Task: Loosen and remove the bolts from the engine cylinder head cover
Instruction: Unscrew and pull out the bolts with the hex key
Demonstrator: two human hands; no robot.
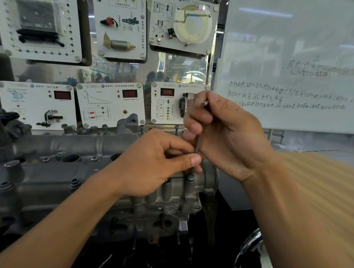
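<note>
cylinder head cover (79, 145) front-left | bolts (176, 129) on its far edge | sensor panels (110, 105) behind | whiteboard (299, 58) right

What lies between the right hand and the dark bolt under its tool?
Head view: the left hand pinching the thin metal tool shaft above that dark bolt.

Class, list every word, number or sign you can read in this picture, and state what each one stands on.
"电动汽车": handwritten on the white whiteboard, first long line.
"改善城市空气": handwritten on the same whiteboard, the line below.
Remaining handwriting: too blurred to read.
Printed headings on the white instrument panels: too small to read.
Red panel displays: no digits legible.
</note>
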